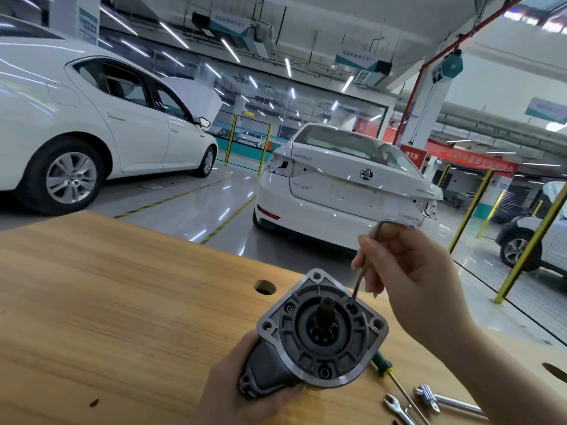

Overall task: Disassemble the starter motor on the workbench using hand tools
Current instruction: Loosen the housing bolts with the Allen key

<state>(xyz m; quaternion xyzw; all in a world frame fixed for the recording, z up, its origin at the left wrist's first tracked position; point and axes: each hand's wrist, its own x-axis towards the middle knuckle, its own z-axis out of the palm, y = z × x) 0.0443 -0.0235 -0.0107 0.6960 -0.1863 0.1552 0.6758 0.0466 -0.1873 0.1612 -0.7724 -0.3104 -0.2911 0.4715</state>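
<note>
The grey starter motor (pixel 319 335) is held above the wooden workbench (pixel 122 302), its flanged drive end and pinion shaft facing me. My left hand (pixel 242 384) grips its body from below. My right hand (pixel 408 271) pinches an L-shaped hex key (pixel 362 271), whose long end reaches down into a bolt recess on the upper right of the motor's flange. The hex key's bent top sticks out above my fingers.
A green-and-yellow screwdriver (pixel 383 365), an open-end wrench (pixel 395 406) and a chrome socket tool (pixel 441 400) lie on the bench at the lower right. A round hole (pixel 264 287) sits in the benchtop behind the motor. White cars stand beyond the bench.
</note>
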